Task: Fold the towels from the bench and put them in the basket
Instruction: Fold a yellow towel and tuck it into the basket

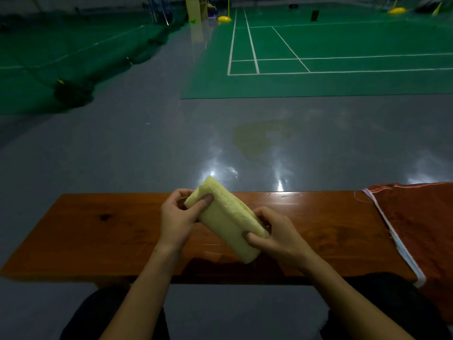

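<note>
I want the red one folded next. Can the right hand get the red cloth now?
Probably not yet: the right hand grips the folded pale yellow towel. The rust-red cloth lies uncovered at the wooden bench's right end.

Both bare forearms reach forward from the bottom edge, converging toward centre. Left hand (177, 217) sits higher and farther out, fingers curled, thumb pressed flat on what it grips. Right hand (274, 233) sits lower and nearer, fingers curled over, thumb pinching from the near side. Wrists roughly straight.
</note>
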A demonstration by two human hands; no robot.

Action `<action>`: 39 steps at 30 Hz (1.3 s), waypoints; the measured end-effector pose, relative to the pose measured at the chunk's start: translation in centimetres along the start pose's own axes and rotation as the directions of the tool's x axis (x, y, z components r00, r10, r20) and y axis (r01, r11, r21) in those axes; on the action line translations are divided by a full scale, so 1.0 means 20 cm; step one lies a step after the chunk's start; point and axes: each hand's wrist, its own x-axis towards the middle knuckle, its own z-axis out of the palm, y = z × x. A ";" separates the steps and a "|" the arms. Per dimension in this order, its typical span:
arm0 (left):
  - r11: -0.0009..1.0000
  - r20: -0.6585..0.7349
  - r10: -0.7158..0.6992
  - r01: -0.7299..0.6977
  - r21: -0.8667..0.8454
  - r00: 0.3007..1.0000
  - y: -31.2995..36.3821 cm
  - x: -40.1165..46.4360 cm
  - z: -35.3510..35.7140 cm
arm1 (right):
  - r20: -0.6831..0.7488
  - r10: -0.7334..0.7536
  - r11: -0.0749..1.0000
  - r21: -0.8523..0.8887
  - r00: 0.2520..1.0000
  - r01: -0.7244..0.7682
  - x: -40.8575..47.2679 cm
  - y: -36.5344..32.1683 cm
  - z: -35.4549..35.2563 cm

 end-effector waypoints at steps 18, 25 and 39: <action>0.993 -0.489 0.107 -0.114 0.017 0.865 0.31 -0.54 -1.36 | 0.289 -0.300 0.954 0.097 0.909 0.284 0.06 -1.03 0.89; 0.998 -0.674 0.045 0.001 0.068 0.737 0.17 -1.03 -2.03 | 0.576 -0.276 0.951 0.049 0.769 0.305 -0.07 -1.37 1.52; 0.936 -0.887 -0.278 0.312 -0.165 0.367 -0.67 -1.85 -2.80 | 0.910 -0.001 0.964 -0.110 0.415 0.243 -0.62 -1.36 2.81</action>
